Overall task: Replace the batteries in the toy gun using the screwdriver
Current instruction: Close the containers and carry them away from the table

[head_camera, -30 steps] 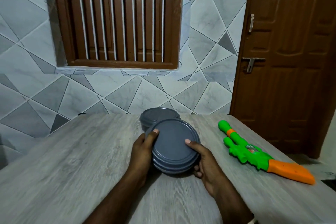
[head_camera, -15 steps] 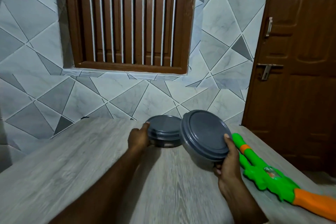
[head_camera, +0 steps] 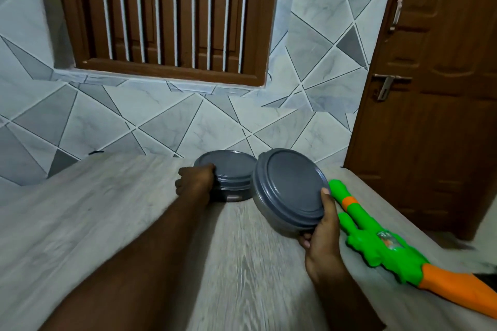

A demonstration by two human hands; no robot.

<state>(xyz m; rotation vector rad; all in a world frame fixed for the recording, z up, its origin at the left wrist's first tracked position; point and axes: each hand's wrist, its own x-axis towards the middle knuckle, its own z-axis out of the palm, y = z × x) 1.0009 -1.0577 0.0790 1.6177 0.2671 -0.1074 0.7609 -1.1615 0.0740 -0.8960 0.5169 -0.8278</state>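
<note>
Toy gun (head_camera: 382, 247): flat on the tabletop (head_camera: 107, 209), right side, no grip on it
Right grip (head_camera: 324, 226): thumb on the lid, fingers under, pinching a tilted grey container (head_camera: 287, 185) just left of the gun
Left grip (head_camera: 195, 181): curled round the other grey container (head_camera: 231, 169), sitting by the wall

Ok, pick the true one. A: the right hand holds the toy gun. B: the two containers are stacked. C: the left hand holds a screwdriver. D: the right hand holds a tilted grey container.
D: the right hand grips the tilted container; the left hand grips the other container; the toy gun lies on the table.
</note>
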